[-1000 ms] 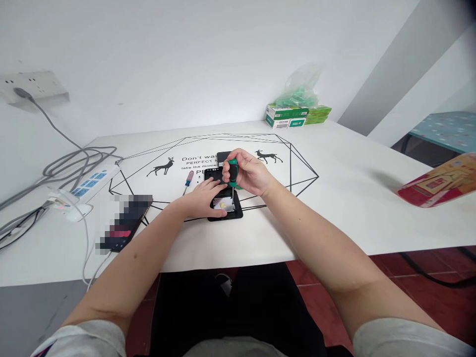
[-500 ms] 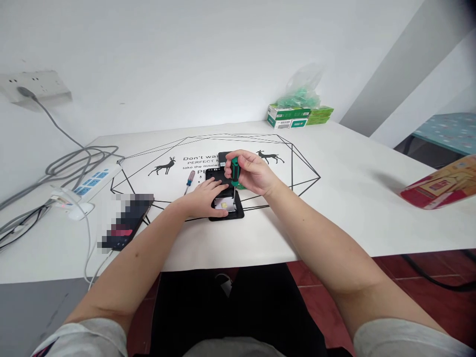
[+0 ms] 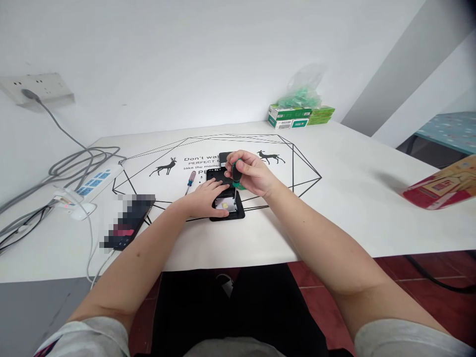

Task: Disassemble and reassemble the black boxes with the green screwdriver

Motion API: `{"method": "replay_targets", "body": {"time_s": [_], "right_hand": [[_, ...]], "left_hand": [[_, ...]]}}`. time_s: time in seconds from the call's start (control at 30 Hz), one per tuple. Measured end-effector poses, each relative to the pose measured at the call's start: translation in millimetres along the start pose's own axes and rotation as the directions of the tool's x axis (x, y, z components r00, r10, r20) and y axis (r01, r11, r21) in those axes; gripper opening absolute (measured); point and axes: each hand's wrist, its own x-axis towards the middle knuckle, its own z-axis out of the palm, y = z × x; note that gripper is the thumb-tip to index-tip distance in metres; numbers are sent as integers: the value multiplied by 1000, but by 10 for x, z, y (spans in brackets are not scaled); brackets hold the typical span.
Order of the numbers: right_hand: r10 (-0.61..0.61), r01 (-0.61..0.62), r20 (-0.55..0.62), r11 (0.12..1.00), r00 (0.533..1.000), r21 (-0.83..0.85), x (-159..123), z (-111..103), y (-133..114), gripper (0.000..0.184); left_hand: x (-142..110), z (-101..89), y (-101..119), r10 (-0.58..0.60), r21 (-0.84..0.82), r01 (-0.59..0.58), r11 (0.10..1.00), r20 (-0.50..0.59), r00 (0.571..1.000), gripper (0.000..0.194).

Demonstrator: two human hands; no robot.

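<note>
My right hand point(image 3: 251, 173) is closed around the handle of a green-and-black screwdriver point(image 3: 237, 174). The screwdriver stands nearly upright, its shaft pointing down at the right side of a small black device point(image 3: 239, 214). A pale inner panel with a yellow patch shows in this device; its exact kind I cannot make out. My left hand point(image 3: 206, 199) lies over the device's left side, fingers spread and thumb along the near edge. Just beyond are a black flat piece point(image 3: 216, 175) and another dark piece point(image 3: 226, 156), both partly covered by my hands.
A second screwdriver point(image 3: 191, 181) lies left of my left hand. Further left are a phone point(image 3: 130, 230), a power strip point(image 3: 97, 183) and coiled cables point(image 3: 89, 154). Green-and-white boxes point(image 3: 288, 116) stand against the wall. A red-and-yellow package point(image 3: 442, 186) sits at the right.
The screwdriver handle has turned and tilted slightly within my right hand's fingers. My left hand stays on the device. The whole view has shifted very slightly.
</note>
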Motion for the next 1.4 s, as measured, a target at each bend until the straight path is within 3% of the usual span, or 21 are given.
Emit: {"method": "replay_targets", "body": {"time_s": [0.23,0.43,0.73,0.93,1.17,1.4], "right_hand": [[88,-90,37,993,995,82,11,16,-53,46],[1,-2,-21,1000,1000,-11,13,-1,-3,49],[45,-43,-31,998,999,51,24,27,-11,48],[-3,-1,-66,998,998,-57,13,51,3,51],[80,-80,-12,995,997,53,3,119,-49,48],[27,-31,-73,998,997,-53,4,89,-25,52]], "left_hand": [[12,29,-29,25,5,-25,1000,-36,999,108],[-7,-10,2,-11,-14,11,1000,15,1000,111],[-21,-28,23,-5,-8,5,1000,1,1000,110],[-15,-20,15,-6,-32,6,999,0,1000,110],[-5,-6,0,30,-22,-31,999,-35,999,107],[-7,2,-8,10,-18,-11,1000,-22,1000,108]]}}
